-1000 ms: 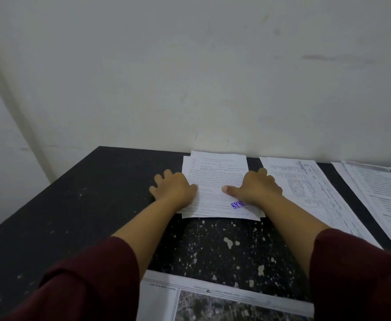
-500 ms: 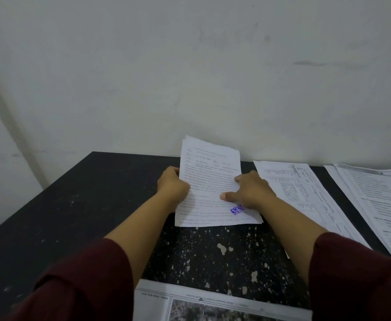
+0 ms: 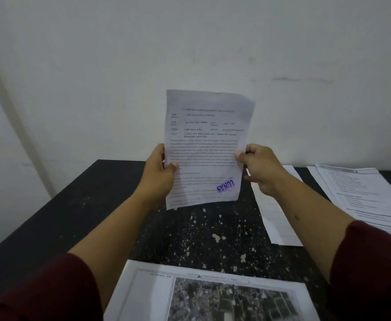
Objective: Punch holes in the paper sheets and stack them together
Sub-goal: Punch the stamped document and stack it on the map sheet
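I see my left hand (image 3: 159, 172) and right hand (image 3: 259, 167) pinching the paper sheets (image 3: 206, 147) upright by their long edges, clear above the worktop (image 3: 78, 205).

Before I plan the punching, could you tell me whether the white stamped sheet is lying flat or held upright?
Upright: the white stamped paper sheet is off the black speckled table, pinched at its side edges by the left hand and right hand.

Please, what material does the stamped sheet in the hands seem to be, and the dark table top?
Stamped sheet: thin matte printer paper; it bends and curls at the top corner.
Table top: looks like polished black stone or terrazzo, given the pale flecks and slight sheen; a speckled laminate is also possible.
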